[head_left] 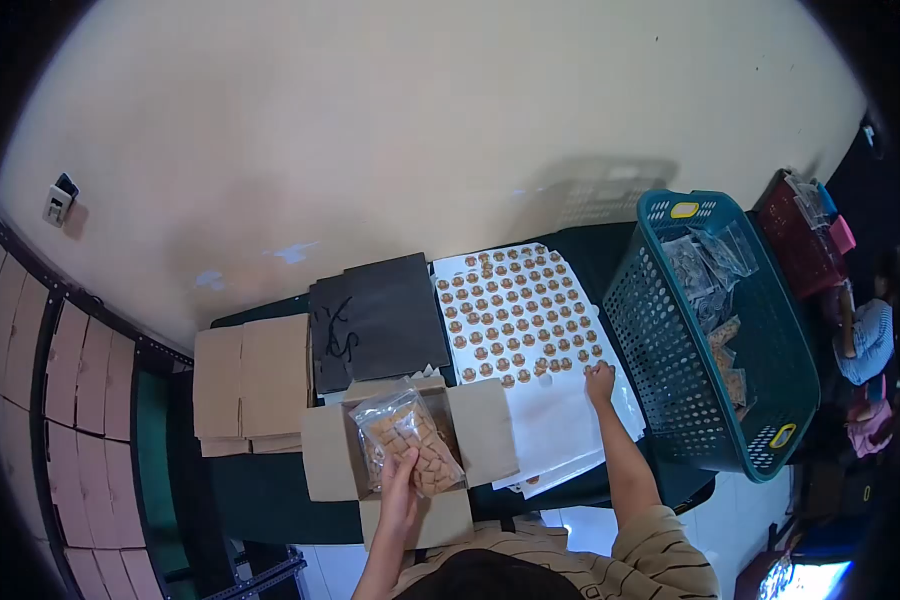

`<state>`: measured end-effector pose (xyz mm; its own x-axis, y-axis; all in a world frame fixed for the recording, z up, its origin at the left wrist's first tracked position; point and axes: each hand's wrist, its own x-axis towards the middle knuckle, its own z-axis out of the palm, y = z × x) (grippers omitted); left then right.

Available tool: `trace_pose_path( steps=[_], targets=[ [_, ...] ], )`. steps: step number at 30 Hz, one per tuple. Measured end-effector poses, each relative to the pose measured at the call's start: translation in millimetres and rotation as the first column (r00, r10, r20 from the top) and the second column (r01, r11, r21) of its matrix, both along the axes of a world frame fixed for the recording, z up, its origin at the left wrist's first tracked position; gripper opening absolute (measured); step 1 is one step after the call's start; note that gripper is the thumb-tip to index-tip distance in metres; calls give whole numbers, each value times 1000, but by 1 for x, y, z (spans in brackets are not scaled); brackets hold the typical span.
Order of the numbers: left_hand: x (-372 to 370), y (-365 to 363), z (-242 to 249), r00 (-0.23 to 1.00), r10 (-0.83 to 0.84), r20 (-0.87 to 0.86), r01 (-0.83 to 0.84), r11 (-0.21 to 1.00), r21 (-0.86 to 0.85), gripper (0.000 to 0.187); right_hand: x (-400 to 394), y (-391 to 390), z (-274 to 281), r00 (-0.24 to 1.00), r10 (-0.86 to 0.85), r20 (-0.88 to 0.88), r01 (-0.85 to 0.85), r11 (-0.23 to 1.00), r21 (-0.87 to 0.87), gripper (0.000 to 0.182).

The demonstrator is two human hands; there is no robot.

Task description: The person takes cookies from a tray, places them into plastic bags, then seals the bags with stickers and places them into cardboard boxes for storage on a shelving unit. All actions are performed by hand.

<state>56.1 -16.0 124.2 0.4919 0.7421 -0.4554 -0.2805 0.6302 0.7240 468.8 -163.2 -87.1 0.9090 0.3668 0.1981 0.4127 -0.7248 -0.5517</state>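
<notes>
A clear plastic bag of small tan pieces [425, 450] is in my left hand [401, 487], held over an open cardboard box [332, 452]. The box's flaps are spread outward, and part of another bag shows inside it. My right hand [599, 380] is at the right edge of a white sticker sheet [525, 420] with rows of round brown stickers. Its fingers are pressed together; whatever they hold is too small to make out. More sheets lie under the top one.
Folded cardboard boxes [253, 380] are stacked at the left, beside black sheets [380, 318]. A green basket [670, 350] with plastic bags stands at the right. Shelved boxes [85, 430] line the left side. Another person [867, 340] is at the far right.
</notes>
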Motion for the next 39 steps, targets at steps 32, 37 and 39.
trace_pose_path(
  steps=[32,37,39],
  targets=[
    [-3,-6,33,988,-152,4,147,959,244,38,-255,55,276,216,727,-652,202,620,758,6],
    [-3,-11,37,973,-222,-56,229,952,205,40,-283,64,301,346,771,-534,-90,594,799,8],
    [-3,-12,41,977,-213,-33,215,952,220,40,-284,65,295,361,759,-542,-120,614,780,15]
  ],
)
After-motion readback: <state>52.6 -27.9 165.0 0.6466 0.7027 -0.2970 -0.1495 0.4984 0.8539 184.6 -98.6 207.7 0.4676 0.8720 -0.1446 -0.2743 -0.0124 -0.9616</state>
